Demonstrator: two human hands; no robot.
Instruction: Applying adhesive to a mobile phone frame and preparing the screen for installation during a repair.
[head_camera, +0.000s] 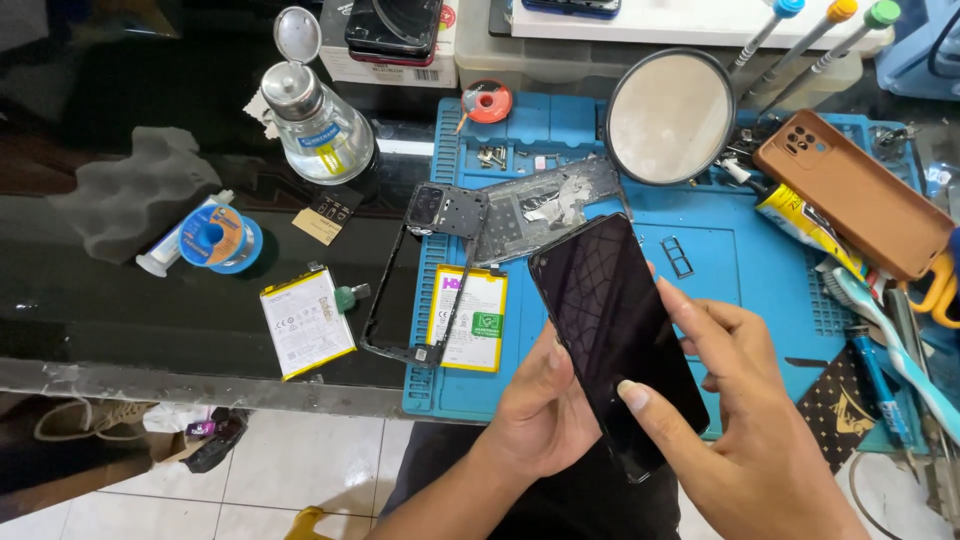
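Head view showed one dark phone (612, 340) held above the blue mat (760, 270), cradled from below by the left hand (540, 415), while the right hand (745, 420) pressed its thumb on the glass. Two batteries (306, 322) lay beside one black frame (425, 275); one round mirror (668, 116) stood behind.

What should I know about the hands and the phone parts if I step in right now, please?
Left hand: cradles the dark phone screen from below.
Right hand: thumb pressed on the glass near its lower end, fingers along the right edge.
On the blue mat: black frame, yellow-edged battery, metal plate, round mirror.
Second battery lies on the dark tabletop.
Done: phone lies in parts.
Left: frame, batteries and plate still separate from the screen.
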